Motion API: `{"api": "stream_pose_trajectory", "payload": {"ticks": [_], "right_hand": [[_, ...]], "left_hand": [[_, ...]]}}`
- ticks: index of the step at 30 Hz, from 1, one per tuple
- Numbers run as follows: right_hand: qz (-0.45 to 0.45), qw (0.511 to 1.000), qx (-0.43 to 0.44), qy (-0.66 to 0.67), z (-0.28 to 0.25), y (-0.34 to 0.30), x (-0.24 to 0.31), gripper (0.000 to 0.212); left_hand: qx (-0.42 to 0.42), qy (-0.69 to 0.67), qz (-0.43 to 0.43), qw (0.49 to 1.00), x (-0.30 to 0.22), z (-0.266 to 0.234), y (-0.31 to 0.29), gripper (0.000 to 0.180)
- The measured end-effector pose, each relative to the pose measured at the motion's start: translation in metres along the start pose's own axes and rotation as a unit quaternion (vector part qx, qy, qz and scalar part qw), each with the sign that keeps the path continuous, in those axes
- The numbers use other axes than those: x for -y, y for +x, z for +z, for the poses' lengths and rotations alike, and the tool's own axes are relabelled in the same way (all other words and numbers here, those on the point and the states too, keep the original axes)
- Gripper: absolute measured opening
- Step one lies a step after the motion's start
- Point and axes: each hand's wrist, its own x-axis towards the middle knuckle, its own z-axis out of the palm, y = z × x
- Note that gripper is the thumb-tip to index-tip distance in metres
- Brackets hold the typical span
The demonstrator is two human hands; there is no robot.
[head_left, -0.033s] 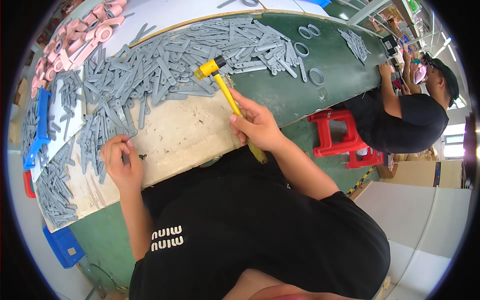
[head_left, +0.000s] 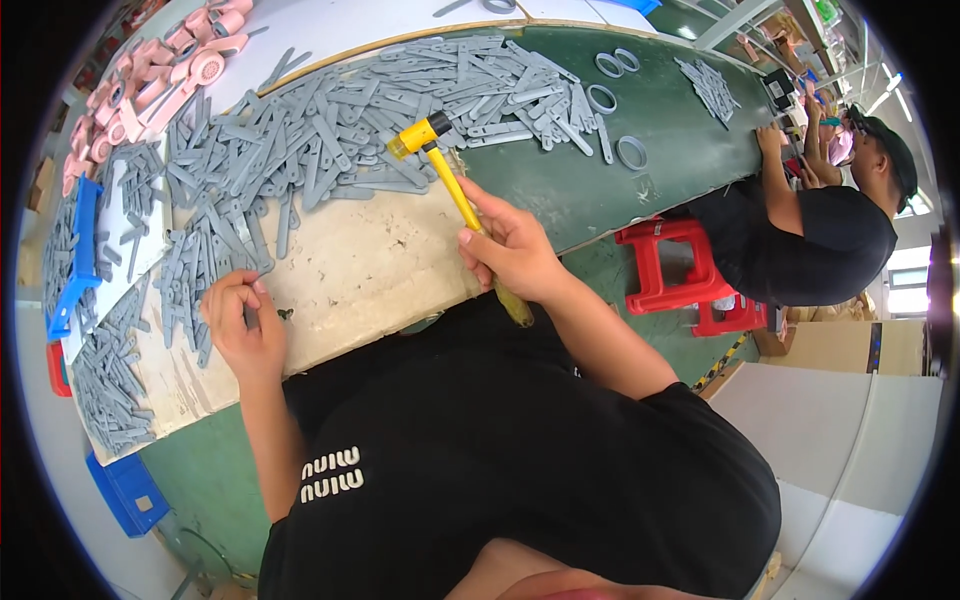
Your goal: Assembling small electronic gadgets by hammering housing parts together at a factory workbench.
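My right hand [head_left: 515, 250] grips the yellow handle of a small mallet [head_left: 455, 185]. Its yellow head [head_left: 418, 133] is raised over the edge of a heap of grey plastic strips [head_left: 330, 130]. My left hand [head_left: 243, 325] rests on the pale work board [head_left: 370, 270], its fingers pinched together on a small dark piece [head_left: 283, 315] at their tips. More grey strips [head_left: 205, 265] lie just beyond that hand.
Pink plastic parts [head_left: 165, 65] lie at the far left. Blue trays [head_left: 75, 255] hold more grey strips. Grey rings [head_left: 632, 152] lie on the green table [head_left: 650, 110]. A co-worker in black [head_left: 810, 240] sits at the right by red stools [head_left: 670, 265].
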Motion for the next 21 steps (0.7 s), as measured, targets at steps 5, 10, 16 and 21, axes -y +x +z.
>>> {"api": "stream_pose_trajectory", "payload": {"ticks": [5, 10, 16, 21], "right_hand": [[0.036, 0.997, -0.045, -0.05, -0.003, 0.002, 0.006, 0.044], [-0.111, 0.803, -0.369, -0.454, -0.074, 0.004, 0.036, 0.02], [-0.022, 0.701, -0.408, -0.585, -0.166, 0.01, 0.019, 0.029], [0.002, 0.692, -0.405, -0.597, -0.162, 0.007, 0.015, 0.028]], "left_hand": [[-0.002, -0.004, 0.012, 1.0, 0.002, 0.001, 0.002, 0.027], [-0.009, 0.002, 0.014, 1.0, 0.003, -0.003, -0.003, 0.028], [-0.004, -0.007, 0.021, 1.0, 0.0, -0.001, 0.003, 0.027], [-0.007, -0.015, 0.031, 0.999, 0.002, -0.002, 0.003, 0.026]]}}
